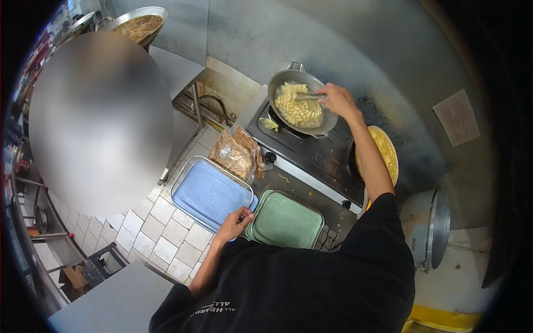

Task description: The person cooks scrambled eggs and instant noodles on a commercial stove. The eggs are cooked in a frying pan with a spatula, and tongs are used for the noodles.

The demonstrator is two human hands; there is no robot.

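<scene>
My right hand is closed round the handle of a metal utensil, whose far end is in the noodles. Curly yellow noodles lie in a round metal pan on the stove. My left hand has its fingers curled together near the meeting edges of a blue mesh tray and a green mesh tray. Whether it grips anything is too small to tell.
Plastic bags of brown food lie left of the stove. A pan of yellow food is under my right forearm. A large metal pot stands at the right. Another wide pan is at the upper left, beside a blurred area.
</scene>
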